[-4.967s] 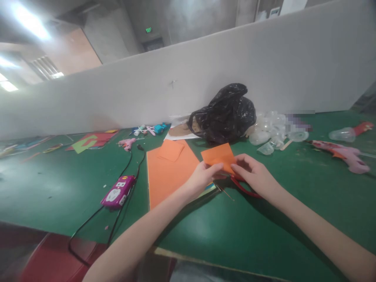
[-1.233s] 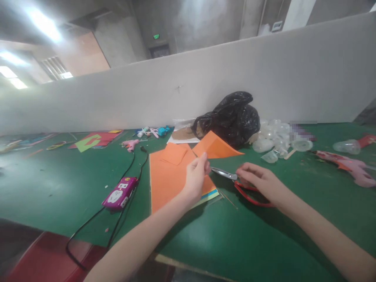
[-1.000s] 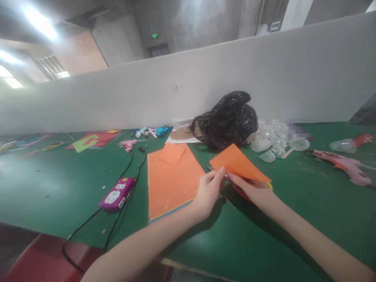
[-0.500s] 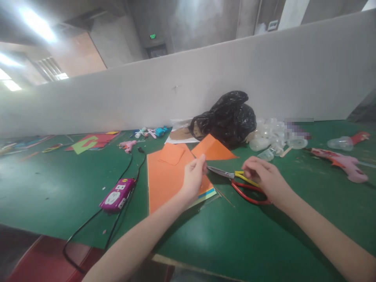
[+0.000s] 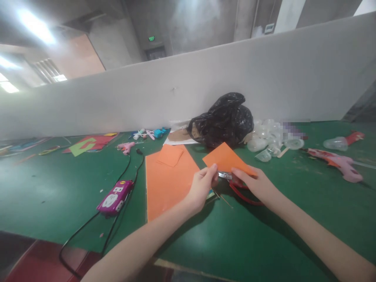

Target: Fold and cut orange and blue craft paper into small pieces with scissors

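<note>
Both my hands pinch a piece of orange paper [image 5: 225, 157] along its lower edge. My left hand [image 5: 202, 185] is closed on its left corner, and my right hand [image 5: 250, 179] grips the right side with the thumb in front. Scissors with red handles [image 5: 242, 194] lie on the table just below and behind the paper, their blades partly covered. To the left, a stack of orange sheets [image 5: 170, 186] lies flat, with smaller orange pieces [image 5: 170, 155] on top of it.
A black plastic bag [image 5: 225, 121] sits at the back against the white partition, beside clear plastic cups [image 5: 264, 137]. Pink glue guns lie at right [image 5: 340, 162] and left [image 5: 126, 147]. A purple power strip [image 5: 115, 197] trails black cords across the green table.
The orange paper has shifted right and is now held by both hands. My right hand has come off the scissors' handles toward the paper, leaving the scissors lying on the table.
</note>
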A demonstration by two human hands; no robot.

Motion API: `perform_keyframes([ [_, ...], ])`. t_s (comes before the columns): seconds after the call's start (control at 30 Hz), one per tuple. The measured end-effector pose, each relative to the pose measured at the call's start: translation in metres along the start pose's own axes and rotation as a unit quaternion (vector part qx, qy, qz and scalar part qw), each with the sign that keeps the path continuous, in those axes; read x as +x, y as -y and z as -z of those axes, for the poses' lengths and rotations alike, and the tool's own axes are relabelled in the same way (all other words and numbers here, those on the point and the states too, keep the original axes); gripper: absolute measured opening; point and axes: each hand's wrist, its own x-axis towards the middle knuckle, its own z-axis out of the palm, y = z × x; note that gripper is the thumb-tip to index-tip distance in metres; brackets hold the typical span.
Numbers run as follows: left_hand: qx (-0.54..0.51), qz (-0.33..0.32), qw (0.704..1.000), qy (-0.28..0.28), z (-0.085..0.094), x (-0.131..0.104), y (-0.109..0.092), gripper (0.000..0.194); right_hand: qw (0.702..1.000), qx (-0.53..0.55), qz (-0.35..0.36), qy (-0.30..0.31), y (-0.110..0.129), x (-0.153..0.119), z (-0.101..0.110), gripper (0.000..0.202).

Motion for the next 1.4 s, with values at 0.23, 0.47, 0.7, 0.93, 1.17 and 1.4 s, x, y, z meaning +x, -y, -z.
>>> perform_keyframes([
  [0.23,0.019,-0.014,0.999,-0.029,0.006,0.006,-0.001,0.055,0.999,0.006,-0.021,0.034,-0.001,0.004,0.01,0.048],
  [0.47,0.029,-0.028,0.998,-0.047,0.01,0.012,-0.005,0.056,0.997,-0.031,-0.012,0.063,-0.014,0.009,0.016,0.052],
  [0.7,0.051,-0.038,0.996,-0.066,0.015,0.016,-0.006,0.057,0.989,-0.051,0.002,0.139,-0.012,0.008,0.015,0.055],
  [0.93,0.041,-0.04,0.994,-0.09,0.016,0.016,-0.004,0.052,0.981,-0.023,-0.01,0.192,-0.003,0.002,0.013,0.056],
  [1.17,0.072,0.009,0.996,0.044,0.004,-0.001,-0.008,0.054,0.978,-0.057,0.037,0.198,-0.011,-0.003,0.004,0.061],
  [1.4,0.075,0.032,0.996,-0.027,0.007,0.002,0.003,0.051,0.978,-0.081,0.054,0.182,-0.016,-0.003,0.0,0.054],
])
